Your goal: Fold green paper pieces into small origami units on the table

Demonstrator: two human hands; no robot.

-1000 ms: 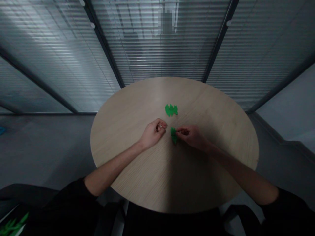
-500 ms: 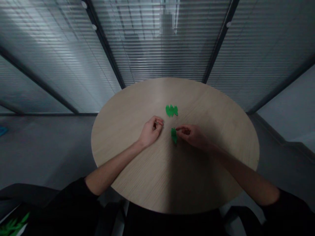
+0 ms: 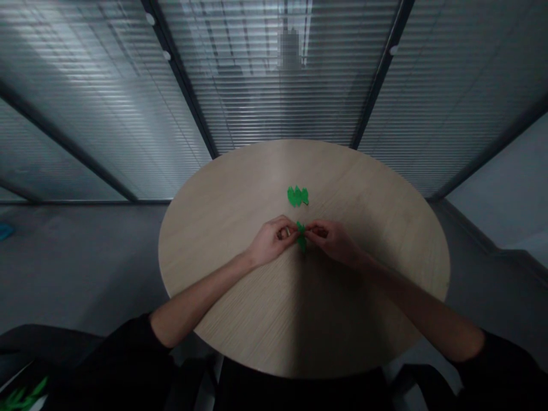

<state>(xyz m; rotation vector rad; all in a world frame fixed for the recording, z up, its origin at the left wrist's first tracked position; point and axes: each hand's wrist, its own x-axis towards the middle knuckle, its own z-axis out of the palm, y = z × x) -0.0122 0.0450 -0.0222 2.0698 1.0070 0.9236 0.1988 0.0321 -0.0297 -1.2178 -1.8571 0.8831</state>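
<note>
Between my two hands, just above the table, is a small green leaf-shaped piece (image 3: 302, 242). My left hand (image 3: 274, 237) pinches its left edge between thumb and fingers. From the other side, my right hand (image 3: 331, 237) pinches the right edge. My fingertips cover part of the piece, so its full outline and material are hard to make out. Beyond the hands, several similar green leaf-shaped pieces (image 3: 297, 196) lie side by side on the wooden table, touching or overlapping.
The round light-wood table (image 3: 240, 302) has its near edge close to my body. Glass panels with blinds (image 3: 274, 103) rise behind it. Other green leafy pieces (image 3: 25, 394) show at the bottom left, next to a dark chair (image 3: 51, 337). A blue object (image 3: 5, 231) lies on the floor.
My left hand has moved right and now grips the green piece's left side. My right hand stays nearly in place, still holding the piece.
</note>
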